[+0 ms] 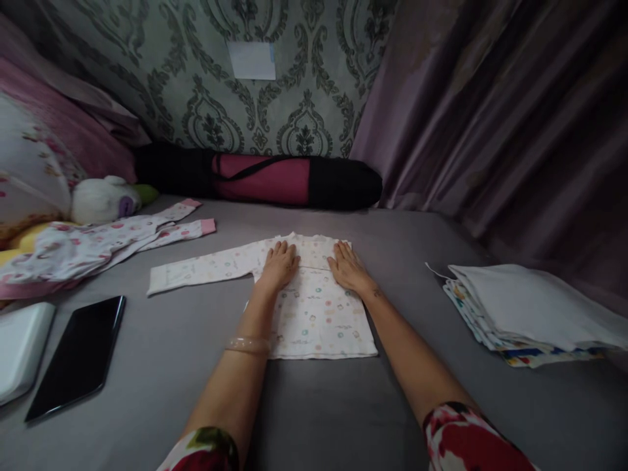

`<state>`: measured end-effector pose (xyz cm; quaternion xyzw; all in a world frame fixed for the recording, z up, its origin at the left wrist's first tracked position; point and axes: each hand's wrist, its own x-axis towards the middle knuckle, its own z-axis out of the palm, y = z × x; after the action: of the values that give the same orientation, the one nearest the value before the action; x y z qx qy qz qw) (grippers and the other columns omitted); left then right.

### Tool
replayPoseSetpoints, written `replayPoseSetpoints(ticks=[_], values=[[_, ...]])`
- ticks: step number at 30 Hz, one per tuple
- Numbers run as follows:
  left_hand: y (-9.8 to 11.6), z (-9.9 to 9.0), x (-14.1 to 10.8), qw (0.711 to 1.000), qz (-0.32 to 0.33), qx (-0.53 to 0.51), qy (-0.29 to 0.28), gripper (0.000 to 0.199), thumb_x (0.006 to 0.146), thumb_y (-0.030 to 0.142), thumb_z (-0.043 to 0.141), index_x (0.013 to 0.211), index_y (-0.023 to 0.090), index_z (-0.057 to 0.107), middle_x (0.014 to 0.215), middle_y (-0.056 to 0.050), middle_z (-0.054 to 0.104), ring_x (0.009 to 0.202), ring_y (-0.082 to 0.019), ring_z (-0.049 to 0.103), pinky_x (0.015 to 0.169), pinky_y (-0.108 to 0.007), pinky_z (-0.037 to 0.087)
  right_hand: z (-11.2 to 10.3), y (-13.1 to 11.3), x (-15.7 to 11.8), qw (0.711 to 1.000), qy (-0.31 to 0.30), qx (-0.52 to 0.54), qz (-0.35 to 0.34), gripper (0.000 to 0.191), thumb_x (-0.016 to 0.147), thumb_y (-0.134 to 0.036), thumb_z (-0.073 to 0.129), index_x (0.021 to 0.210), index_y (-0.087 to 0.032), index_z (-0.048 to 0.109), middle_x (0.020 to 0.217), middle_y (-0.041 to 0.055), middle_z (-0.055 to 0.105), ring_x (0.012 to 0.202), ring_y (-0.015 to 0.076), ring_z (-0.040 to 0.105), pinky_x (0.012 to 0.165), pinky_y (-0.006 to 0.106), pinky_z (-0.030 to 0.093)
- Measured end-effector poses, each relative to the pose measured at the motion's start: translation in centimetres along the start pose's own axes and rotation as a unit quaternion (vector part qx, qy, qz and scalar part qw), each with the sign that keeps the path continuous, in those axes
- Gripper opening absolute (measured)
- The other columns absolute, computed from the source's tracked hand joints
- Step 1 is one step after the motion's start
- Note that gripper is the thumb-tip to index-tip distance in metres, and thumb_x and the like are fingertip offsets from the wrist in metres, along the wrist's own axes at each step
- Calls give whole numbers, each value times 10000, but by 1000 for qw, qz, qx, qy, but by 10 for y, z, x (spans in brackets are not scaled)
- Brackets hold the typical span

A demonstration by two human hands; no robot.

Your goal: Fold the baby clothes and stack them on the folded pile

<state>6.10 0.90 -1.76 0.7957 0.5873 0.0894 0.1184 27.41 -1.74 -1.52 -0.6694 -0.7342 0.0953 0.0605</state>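
A small white long-sleeved shirt (318, 320) with a pastel print lies flat on the grey sheet, its neckline toward the wall. One sleeve stretches out to the left; on the right no sleeve sticks out, and a fold line crosses the upper chest. My left hand (281, 265) rests flat on the shirt near the left shoulder, fingers extended. Near the right shoulder, my right hand (349, 267) lies palm down with its fingers stretched out. Neither hand grips the cloth.
Printed clothes with pink cuffs (112, 239) and a plush toy (101, 199) lie at left, above a black phone (81, 353) and a white box (22, 347). A black and pink long bag (265, 180) lies along the wall. Folded cloths (530, 304) are stacked at right.
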Motion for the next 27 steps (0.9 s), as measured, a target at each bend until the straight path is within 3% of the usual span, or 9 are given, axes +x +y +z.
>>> replayPoseSetpoints(ticks=[3, 6, 10, 16, 22, 27], values=[[-1, -6, -2, 1000, -2, 11, 7, 413, 976, 294, 364, 1329, 117, 485, 1525, -201, 354, 1433, -310, 286, 1137, -454, 259, -12, -10, 6, 998, -45, -36, 24, 649, 994, -387, 258, 1514, 1, 266, 1603, 187, 192, 1489, 278, 149, 1194, 444, 124], [-1, -13, -4, 999, -22, 20, 13, 390, 960, 286, 410, 1304, 129, 505, 1528, -197, 347, 1435, -302, 289, 1131, -443, 280, -18, -25, 14, 998, -34, -54, 7, 618, 994, -363, 262, 1500, -11, 312, 1584, 190, 257, 1477, 279, 189, 1195, 463, 81], [-5, -20, -6, 999, -39, 18, -1, 401, 950, 295, 442, 1310, 130, 504, 1529, -184, 351, 1440, -294, 278, 1135, -425, 280, -6, -40, 25, 998, 14, -30, -50, 648, 1006, -414, 197, 1526, -33, 260, 1607, 149, 212, 1491, 247, 141, 1203, 416, 57], [-12, -24, -6, 999, -46, -4, -27, 378, 957, 317, 437, 1296, 172, 519, 1506, -145, 387, 1426, -295, 283, 1113, -444, 305, 14, -39, 33, 1000, 5, -13, -24, 666, 998, -413, 201, 1541, -29, 197, 1625, 132, 139, 1501, 237, 82, 1205, 412, 59], [-17, -31, -6, 998, -50, -18, -19, 351, 933, 242, 459, 1259, 148, 550, 1437, -159, 464, 1377, -284, 359, 1091, -415, 346, 4, -43, 34, 999, -26, -22, -12, 665, 992, -401, 222, 1539, -24, 202, 1624, 148, 131, 1499, 248, 97, 1204, 424, 83], [-28, -40, -4, 997, -50, -50, 22, 336, 927, 211, 460, 1224, 120, 589, 1318, -169, 573, 1282, -262, 482, 1056, -369, 396, -2, -68, 39, 999, -9, -35, -12, 641, 983, -345, 254, 1527, -7, 233, 1617, 167, 156, 1496, 262, 108, 1202, 433, 63]])
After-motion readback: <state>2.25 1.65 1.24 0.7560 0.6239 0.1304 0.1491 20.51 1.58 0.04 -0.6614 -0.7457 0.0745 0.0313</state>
